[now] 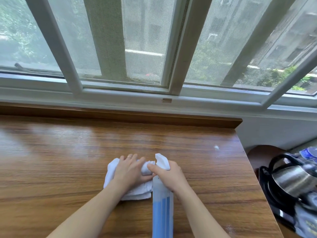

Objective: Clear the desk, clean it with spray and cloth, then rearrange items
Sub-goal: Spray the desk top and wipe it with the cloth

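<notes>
A white cloth (113, 176) lies bunched on the wooden desk (68, 152) near its front middle. My left hand (130, 170) grips the cloth from above, fingers curled over its folded top. My right hand (168, 177) holds a spray bottle (162, 208) with blue liquid by its neck, a finger on the trigger. The bottle's white nozzle (162, 160) points away from me, right beside the cloth. The bottle's body runs down toward the frame's bottom edge.
A small white speck (216, 147) lies on the desk near its right edge. To the right of the desk, lower down, stands a steel kettle with a black handle (291, 179) among blue-printed packages (308, 153). A window with a sill runs behind the desk.
</notes>
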Motion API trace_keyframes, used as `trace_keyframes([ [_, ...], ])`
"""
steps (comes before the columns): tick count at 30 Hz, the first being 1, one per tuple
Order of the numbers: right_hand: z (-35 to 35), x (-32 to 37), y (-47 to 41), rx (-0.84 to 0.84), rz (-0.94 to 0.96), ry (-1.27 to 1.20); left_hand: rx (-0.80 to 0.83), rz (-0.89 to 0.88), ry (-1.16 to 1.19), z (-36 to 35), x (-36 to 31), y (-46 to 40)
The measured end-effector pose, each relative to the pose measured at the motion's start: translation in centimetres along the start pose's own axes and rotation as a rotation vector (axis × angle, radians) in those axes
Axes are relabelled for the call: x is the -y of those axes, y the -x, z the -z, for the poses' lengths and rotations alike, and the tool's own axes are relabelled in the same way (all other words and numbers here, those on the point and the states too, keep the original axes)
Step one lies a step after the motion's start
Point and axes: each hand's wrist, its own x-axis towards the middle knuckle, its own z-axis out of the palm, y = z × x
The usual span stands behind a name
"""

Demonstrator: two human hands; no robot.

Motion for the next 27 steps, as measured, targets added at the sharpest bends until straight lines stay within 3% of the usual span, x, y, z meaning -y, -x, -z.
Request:
trace_keyframes([
  [27, 0.4, 1.2, -1.9, -0.001, -0.013, 0.010, -0.099, -0.043, -0.020, -1.4, 0.3, 0.4],
])
